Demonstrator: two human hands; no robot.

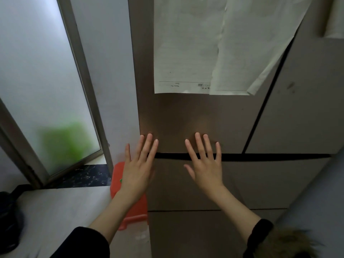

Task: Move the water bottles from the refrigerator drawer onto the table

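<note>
A tall brown-grey refrigerator (186,116) fills the view ahead. Its upper drawer front (260,183) sits below a dark horizontal gap, and it is closed. A second drawer front (195,235) lies under it. My left hand (137,168) is spread flat with fingers apart, near the refrigerator's left edge at the gap. My right hand (204,162) is spread the same way, its fingers crossing the gap onto the door above. Neither hand holds anything. No water bottles show.
Two paper sheets (195,53) hang on the upper door. A red plastic stool (130,207) stands on the floor left of the refrigerator. A frosted glass door (46,90) is at the left. A pale surface (55,211) with a black bag (9,220) lies at lower left.
</note>
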